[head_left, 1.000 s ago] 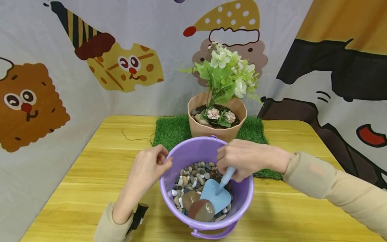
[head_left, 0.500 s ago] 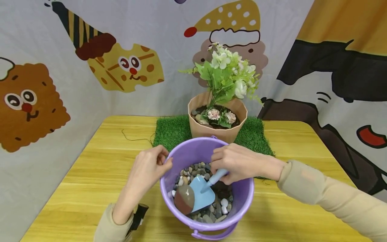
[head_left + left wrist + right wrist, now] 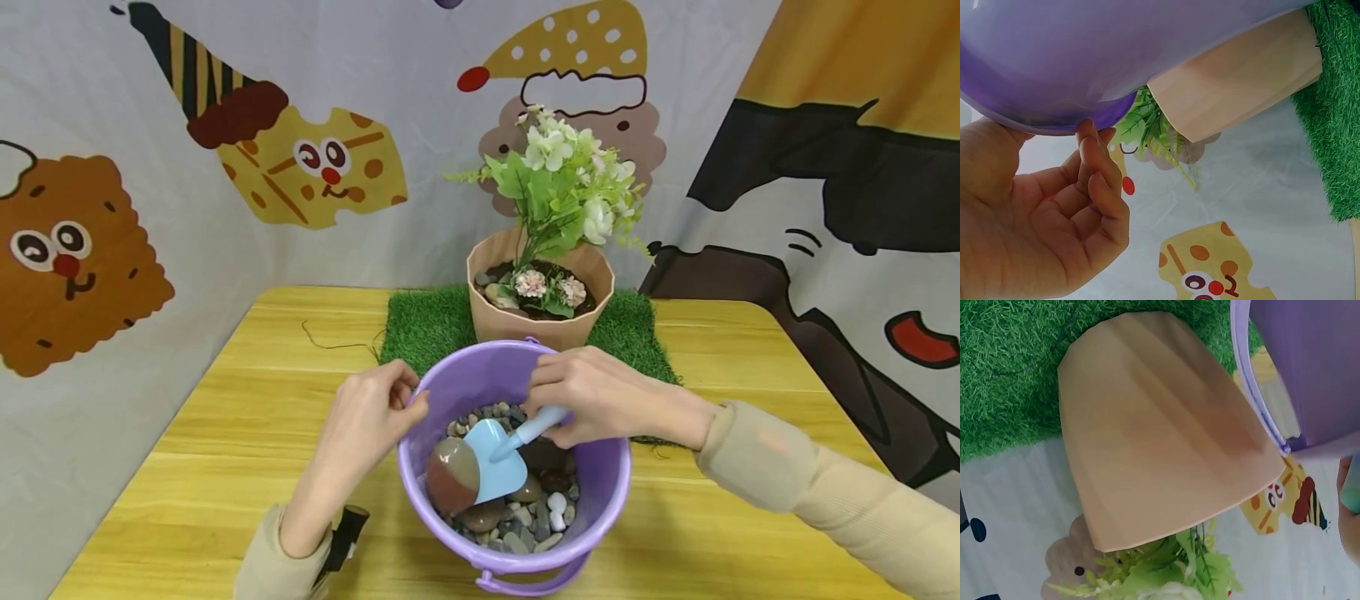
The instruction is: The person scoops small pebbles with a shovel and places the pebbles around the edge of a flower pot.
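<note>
My left hand [image 3: 365, 421] pinches the left rim of a purple bucket [image 3: 480, 375] between thumb and fingers; the left wrist view shows this grip from below. In my right hand [image 3: 592, 396] is the handle of a light-blue toy shovel [image 3: 501, 467], gripped over the bucket's right side. The shovel's blade slants down inside, its left edge against a big red-and-grey stone [image 3: 453, 477] near the left wall. Beneath lie small pebbles [image 3: 525, 529] and larger brown stones, partly hidden by the blade. At the right wrist view's edge only a little of the right hand [image 3: 1349, 540] shows.
Behind the bucket, close to it, a peach planter [image 3: 536, 329] with white and pink flowers stands on a green turf mat [image 3: 427, 321]. The bucket's handle [image 3: 532, 586] hangs at its front. A thin dark wire [image 3: 337, 345] lies on the wooden table [image 3: 277, 408].
My right hand has swung the shovel leftward, and the red-and-grey stone has shifted left, then slightly farther back. More brown stones now show at the right. My left hand stays on the rim.
</note>
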Motion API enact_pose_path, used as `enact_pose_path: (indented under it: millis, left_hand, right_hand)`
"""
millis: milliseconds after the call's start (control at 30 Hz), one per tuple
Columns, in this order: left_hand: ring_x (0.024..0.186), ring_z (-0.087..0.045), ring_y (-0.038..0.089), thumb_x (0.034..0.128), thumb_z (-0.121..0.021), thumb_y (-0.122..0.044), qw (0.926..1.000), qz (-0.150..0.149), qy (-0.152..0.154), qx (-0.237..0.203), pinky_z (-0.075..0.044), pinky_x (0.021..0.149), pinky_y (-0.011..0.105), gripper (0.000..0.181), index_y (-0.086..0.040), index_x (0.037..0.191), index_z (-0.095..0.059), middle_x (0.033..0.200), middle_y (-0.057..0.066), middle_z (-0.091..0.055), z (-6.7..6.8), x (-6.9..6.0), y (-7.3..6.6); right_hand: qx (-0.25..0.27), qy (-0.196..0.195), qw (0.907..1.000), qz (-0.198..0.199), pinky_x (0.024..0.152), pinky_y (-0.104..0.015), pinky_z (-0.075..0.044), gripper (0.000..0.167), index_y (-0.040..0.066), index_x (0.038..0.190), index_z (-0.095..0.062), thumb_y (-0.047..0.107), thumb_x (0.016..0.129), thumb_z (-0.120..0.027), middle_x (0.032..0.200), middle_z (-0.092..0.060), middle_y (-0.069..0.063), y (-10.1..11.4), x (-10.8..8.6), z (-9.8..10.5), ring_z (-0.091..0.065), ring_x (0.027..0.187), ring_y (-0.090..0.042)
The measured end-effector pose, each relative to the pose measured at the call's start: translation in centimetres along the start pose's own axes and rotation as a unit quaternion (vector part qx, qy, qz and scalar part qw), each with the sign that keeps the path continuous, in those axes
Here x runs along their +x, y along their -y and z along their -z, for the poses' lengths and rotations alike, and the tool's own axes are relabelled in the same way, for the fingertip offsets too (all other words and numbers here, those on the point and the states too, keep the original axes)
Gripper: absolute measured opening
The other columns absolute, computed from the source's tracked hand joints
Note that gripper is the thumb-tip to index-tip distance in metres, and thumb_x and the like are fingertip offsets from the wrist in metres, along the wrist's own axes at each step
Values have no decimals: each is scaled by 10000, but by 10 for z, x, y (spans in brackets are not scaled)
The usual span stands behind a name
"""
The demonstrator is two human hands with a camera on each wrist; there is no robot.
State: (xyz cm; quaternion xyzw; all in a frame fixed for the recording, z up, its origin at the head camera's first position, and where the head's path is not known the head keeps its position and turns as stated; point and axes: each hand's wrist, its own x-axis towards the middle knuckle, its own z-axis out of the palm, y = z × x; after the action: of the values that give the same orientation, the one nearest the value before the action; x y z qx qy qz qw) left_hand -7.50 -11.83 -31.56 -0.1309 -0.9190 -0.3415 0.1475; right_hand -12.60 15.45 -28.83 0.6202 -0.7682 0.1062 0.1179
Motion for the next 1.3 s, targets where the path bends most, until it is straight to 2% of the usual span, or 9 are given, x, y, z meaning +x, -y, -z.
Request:
enact_pose_path:
  millis: [167, 567, 967, 1300]
  left_hand:
    - [564, -502, 68, 724, -688, -44, 9999, 88, 3, -75, -455, 493, 160, 99, -24, 818, -667, 663, 35, -623, 0, 0, 0]
    - [561, -505, 70, 727, -685, -35, 9998, 163, 117, -62, -458, 491, 157, 118, -12, 841, -663, 668, 38, -621, 0, -1, -1]
    - [567, -518, 69, 723, -689, -22, 9999, 70, 55, -60, -467, 497, 152, 122, -5, 842, -665, 670, 45, -628, 0, -1, -1]
    - [563, -518, 68, 725, -687, -18, 9999, 100, 76, -95, -465, 488, 150, 118, -4, 840, -663, 675, 52, -633, 1, -1, -2]
  right_hand:
    - [-23, -154, 9999, -70, 586, -134, -450, 242, 205, 815, -652, 168, 614, -783, 791, -625, 115, -1, -6, 6, -517, 712, -28]
    - [-193, -514, 9971, -525, 550, -140, -413, 273, 214, 800, -657, 110, 572, -765, 756, -607, 123, -9, -31, 32, -466, 674, -6]
    - [-631, -680, 9918, -884, 547, -126, -386, 298, 244, 791, -658, 91, 558, -761, 753, -583, 143, -23, -50, 67, -445, 653, 27]
    - [-851, -738, 9860, -1227, 546, -117, -366, 276, 243, 782, -660, 102, 565, -758, 761, -593, 142, -38, -62, 83, -433, 635, 34]
